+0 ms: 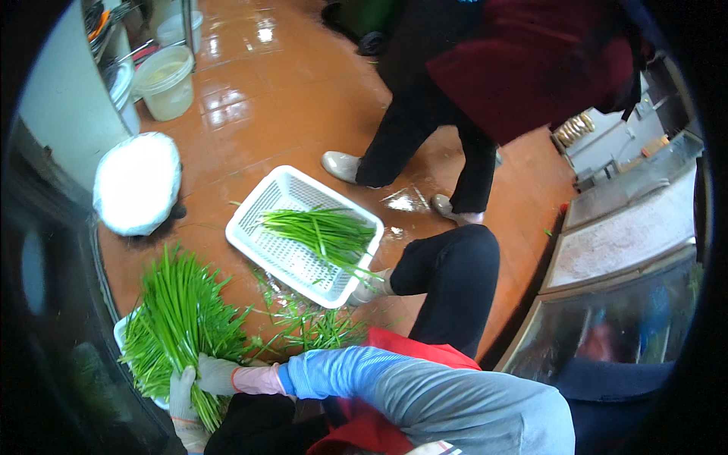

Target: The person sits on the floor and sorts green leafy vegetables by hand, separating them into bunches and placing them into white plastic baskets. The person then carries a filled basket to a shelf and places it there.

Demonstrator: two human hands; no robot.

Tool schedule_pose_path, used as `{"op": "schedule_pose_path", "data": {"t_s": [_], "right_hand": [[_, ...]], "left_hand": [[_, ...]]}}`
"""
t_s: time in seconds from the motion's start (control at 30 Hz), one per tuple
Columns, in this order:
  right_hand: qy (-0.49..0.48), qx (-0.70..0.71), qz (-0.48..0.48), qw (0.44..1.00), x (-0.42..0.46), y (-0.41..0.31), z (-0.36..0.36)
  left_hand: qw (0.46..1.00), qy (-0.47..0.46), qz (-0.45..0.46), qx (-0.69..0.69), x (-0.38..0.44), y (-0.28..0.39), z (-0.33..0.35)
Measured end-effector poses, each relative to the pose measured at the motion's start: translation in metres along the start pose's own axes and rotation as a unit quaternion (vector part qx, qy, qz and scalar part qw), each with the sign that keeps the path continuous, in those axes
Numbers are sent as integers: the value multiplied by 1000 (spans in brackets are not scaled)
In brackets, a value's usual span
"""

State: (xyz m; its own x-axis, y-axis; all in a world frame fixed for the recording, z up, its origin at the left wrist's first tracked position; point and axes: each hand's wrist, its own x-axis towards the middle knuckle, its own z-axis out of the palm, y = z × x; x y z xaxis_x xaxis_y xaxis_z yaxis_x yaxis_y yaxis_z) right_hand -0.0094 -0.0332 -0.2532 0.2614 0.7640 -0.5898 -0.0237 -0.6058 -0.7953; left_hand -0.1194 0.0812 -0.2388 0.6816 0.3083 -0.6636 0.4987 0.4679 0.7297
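Note:
Both of my hands, in pale knit gloves, are at the lower left on a bunch of long green garlic chives (181, 318). My left hand (184, 392) is closed around the lower stalks. Close beside it, my right hand (215, 374) grips the same bunch from the other side. Under and beside the bunch lies a pile of chives (142, 364) in a white container (120, 333), mostly covered. In front of me a white perforated plastic basket (242, 227) holds a smaller bundle of chives (318, 230). Loose chive scraps (318, 330) lie on the floor near the basket.
A person in dark trousers (426, 136) and a dark red apron stands beyond the basket. A white plastic-covered round stool or container (137, 182) is at the left, with plastic buckets (165, 85) behind it. Glass-fronted cabinets (603, 324) line the right. The tiled floor (273, 125) shines wet in places.

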Motion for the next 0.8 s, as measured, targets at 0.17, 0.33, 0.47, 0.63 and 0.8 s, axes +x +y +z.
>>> {"op": "schedule_pose_path", "data": {"t_s": [0.17, 0.33, 0.47, 0.63, 0.8], "right_hand": [[71, -83, 5, 994, -8, -13, 16], [22, -91, -73, 993, -24, -32, 5], [-25, -118, -126, 985, -31, -48, -4], [7, -220, -175, 960, -47, -77, -18], [121, -202, -274, 933, -48, -82, -25]], "left_hand": [[998, 57, 15, -23, -1, 2, 9], [990, 123, 32, -55, -16, 18, 10], [978, 128, 90, -140, -53, 53, 40], [964, 120, 163, -175, -51, 62, 40], [939, 135, 220, -226, -54, 84, 59]]}}
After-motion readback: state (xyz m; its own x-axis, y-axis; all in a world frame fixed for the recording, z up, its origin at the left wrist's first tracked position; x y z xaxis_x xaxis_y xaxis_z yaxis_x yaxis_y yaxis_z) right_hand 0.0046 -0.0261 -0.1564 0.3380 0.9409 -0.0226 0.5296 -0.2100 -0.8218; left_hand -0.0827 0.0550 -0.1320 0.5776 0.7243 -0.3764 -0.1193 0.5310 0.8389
